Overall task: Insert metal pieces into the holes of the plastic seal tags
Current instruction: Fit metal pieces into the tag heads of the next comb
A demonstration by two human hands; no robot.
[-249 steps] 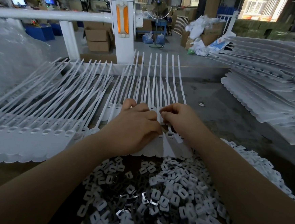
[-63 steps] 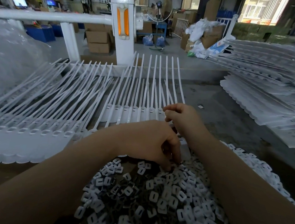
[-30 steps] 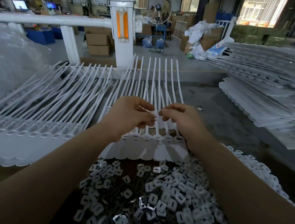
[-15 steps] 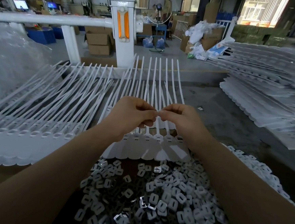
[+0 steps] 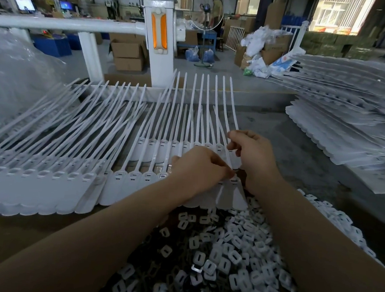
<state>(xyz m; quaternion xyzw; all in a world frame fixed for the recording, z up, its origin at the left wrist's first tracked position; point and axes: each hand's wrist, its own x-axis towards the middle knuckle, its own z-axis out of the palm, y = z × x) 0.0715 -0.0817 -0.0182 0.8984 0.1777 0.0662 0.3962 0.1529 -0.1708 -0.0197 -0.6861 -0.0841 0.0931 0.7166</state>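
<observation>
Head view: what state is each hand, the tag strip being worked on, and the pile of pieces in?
Left hand: fingertips pinched at the tag strip's heads.
Right hand: holds one tail lifted.
Tag strip: flat, tails pointing away.
Pile of pieces: loose, heaped nearest the camera.

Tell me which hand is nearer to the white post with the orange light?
The right. The right hand is raised among the tag straps, farther up the table toward the white post. The left hand lies lower, over the tag heads, closer to the person.
</observation>
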